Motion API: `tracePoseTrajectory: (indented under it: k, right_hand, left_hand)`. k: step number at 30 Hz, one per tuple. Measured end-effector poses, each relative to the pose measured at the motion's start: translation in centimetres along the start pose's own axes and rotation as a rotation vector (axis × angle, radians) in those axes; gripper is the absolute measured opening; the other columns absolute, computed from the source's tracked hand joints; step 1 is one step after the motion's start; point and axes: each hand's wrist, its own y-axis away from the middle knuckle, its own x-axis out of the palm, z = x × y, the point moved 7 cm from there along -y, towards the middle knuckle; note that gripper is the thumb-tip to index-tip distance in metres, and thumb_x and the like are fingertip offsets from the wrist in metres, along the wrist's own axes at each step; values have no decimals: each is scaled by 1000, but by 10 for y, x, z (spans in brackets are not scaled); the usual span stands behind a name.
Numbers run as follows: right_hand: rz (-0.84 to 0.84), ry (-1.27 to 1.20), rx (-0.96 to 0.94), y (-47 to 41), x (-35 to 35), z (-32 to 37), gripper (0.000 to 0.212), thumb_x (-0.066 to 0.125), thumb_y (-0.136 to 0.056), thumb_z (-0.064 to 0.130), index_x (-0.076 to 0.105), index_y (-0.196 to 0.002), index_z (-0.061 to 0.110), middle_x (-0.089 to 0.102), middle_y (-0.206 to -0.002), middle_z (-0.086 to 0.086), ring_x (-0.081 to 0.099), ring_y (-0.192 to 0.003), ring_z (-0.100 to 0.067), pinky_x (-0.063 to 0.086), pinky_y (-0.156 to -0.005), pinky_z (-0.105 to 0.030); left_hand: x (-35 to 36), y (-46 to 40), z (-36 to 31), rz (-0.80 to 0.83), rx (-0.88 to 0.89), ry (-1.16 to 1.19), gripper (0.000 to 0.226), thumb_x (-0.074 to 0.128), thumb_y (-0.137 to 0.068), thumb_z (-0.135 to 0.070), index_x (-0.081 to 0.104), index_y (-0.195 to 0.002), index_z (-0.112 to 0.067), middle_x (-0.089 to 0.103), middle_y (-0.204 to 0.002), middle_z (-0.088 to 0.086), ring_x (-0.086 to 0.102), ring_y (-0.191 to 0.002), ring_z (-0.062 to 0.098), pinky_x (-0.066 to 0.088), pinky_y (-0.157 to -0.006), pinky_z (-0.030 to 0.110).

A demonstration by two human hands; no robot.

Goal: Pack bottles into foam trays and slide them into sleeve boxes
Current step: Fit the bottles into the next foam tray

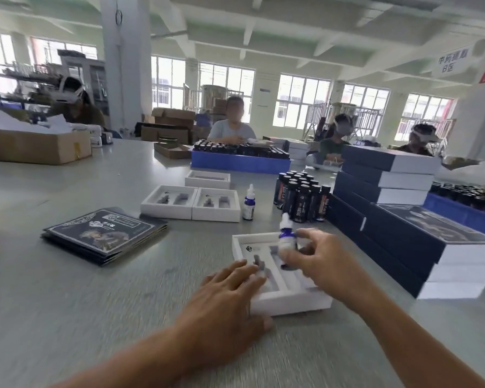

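1. Dropper bottle (286,242), blue with a white cap: pinched upright between thumb and fingers (305,235) of right hand (324,261), held just over the right-hand recess of the foam tray (280,301). Blurred; exact contact with the foam cannot be told.
2. Foam tray: white, both recesses unfilled, lying toward the near edge of the desk (67,303), right of centre.
3. Left hand (230,298): fingers spread, lying flat over the tray's left rim, pinning it down.
4. Step judged: seating the first bottle. Advice: tip the bottle flat, line cap with the narrow end of the recess, press down evenly, keep the tray pinned so it cannot skid.
5. Second dropper bottle (248,204) upright farther back, beside two empty trays (191,203).
6. Dark tall bottles (301,196) clustered toward the right; stacked sleeve boxes (403,231) along the right edge.
7. Flat dark sleeves (104,233) piled toward the left.
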Motion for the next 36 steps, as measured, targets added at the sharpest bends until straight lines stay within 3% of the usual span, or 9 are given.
tracePoseTrajectory:
  k: [2,8,13,17,20,25,29,33,36]
  right_hand:
    - [48,129,-25,6,16,7,58,74,-80,55,53,-128,31,75,-88,7,68,-73,0,46,-61,-18]
    - [59,421,-115,14,27,14,50,50,-89,70,65,-124,38,68,-93,14,62,-85,-6,53,-73,-30]
    - [192,415,-157,17,34,16,43,44,-97,59,58,-134,41,68,-112,19,60,-101,-7,52,-88,-38]
    - [143,425,-176,15,37,19,41,55,-91,61,68,-117,32,66,-87,16,62,-81,-7,54,-76,-39]
    - [153,416,-176,15,40,18,44,60,-86,64,72,-109,29,62,-84,15,60,-77,-6,54,-72,-36]
    - [297,450,-133,9,42,11,38,52,-93,63,74,-110,38,57,-85,18,57,-78,-2,52,-70,-34]
    - [375,451,-108,3,47,6,34,52,-91,66,73,-108,45,43,-81,31,44,-72,12,32,-60,-22]
    - [355,355,-2,-1,46,7,26,69,-84,57,79,-90,33,66,-70,14,57,-63,-4,48,-57,-33]
    - [334,392,22,0,48,14,31,76,-78,53,79,-94,27,73,-98,8,66,-82,-12,59,-78,-43]
  left_hand:
    - [-3,1,-1,-57,19,4,80,34,-82,-75,22,-150,-35,21,-155,-20,3,-142,1,8,-113,24]
    - [-9,2,2,-134,9,164,82,49,-74,-76,33,-143,-35,36,-143,-23,20,-134,-4,27,-111,23]
    - [-7,3,9,-168,-27,270,83,58,-73,-70,25,-143,-39,36,-140,-25,22,-124,-13,17,-97,5]
    - [-5,3,10,-161,-35,301,81,60,-73,-70,26,-141,-41,37,-140,-23,25,-111,-14,29,-96,14]
    - [-3,3,11,-146,-59,306,81,56,-71,-73,27,-140,-43,36,-139,-23,32,-107,-10,33,-93,16]
    - [-3,1,9,-152,-26,259,75,50,-73,-74,31,-137,-40,40,-137,-21,25,-119,-11,30,-96,17]
    - [-2,1,5,-146,3,185,76,44,-77,-73,28,-142,-37,36,-147,-19,20,-136,-2,26,-110,24]
    - [0,0,5,-114,-1,214,79,41,-76,-75,24,-144,-40,26,-153,-23,13,-141,-5,21,-116,27]
    - [-1,-3,5,-100,-6,246,80,45,-74,-72,25,-144,-39,30,-151,-23,19,-139,-5,25,-113,24]
